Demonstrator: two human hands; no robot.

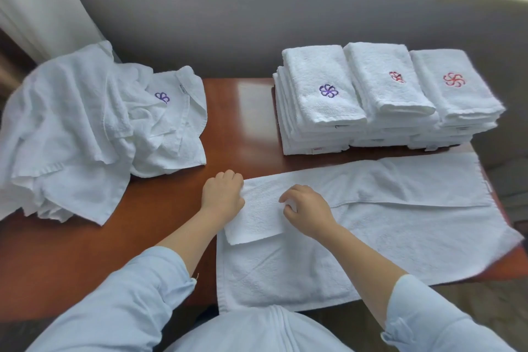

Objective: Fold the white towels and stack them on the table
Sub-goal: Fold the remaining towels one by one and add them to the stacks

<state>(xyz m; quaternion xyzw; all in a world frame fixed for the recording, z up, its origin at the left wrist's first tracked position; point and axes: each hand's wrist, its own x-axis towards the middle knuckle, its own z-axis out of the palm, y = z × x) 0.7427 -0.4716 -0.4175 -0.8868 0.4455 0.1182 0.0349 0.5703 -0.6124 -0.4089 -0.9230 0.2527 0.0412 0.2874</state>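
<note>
My left hand (pixel 223 197) curls round the left end of the towel (pixel 400 237), which lies lengthwise on the worktop (pixel 243 111) before me. My right hand (pixel 310 210) pinches the turned-over flap just beside it. I should square both edges, then smooth rightward, matching the folded stacks (pixel 371 94) behind.

both hands (pixel 223 197) (pixel 308 208) gripping spread towel's (pixel 400 231) fold; stacks (pixel 380 94) behind
</note>
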